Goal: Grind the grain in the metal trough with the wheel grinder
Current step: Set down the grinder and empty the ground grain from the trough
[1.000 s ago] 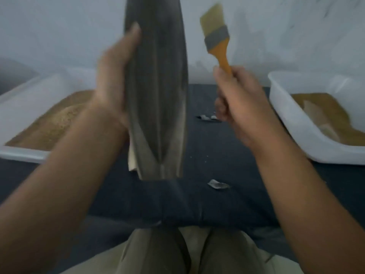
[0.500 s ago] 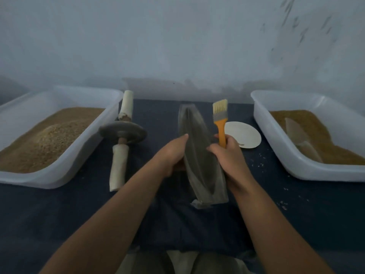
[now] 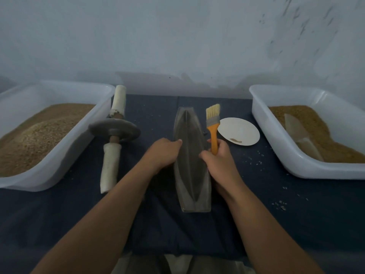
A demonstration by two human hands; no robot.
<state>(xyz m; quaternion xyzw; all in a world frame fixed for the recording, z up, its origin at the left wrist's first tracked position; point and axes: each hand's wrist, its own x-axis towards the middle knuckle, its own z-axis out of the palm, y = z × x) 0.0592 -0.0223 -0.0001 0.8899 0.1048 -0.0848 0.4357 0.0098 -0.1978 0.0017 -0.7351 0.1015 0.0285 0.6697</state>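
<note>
Change: the metal trough [image 3: 190, 161], held upright in the air a second ago, now lies flat on the tabletop [image 3: 256, 218]. No grain shows in it, so refilling likely precedes grinding.
Room: the left tub [image 3: 65, 155] and right tub [image 3: 286, 155] stand well apart. The wheel grinder [image 3: 114, 131] lies between the left tub and the trough.
Grip: the left hand [image 3: 164, 153] clasps the trough's left rim. The right hand [image 3: 219, 161] holds the brush [image 3: 213, 123], knuckles against the right rim.
</note>
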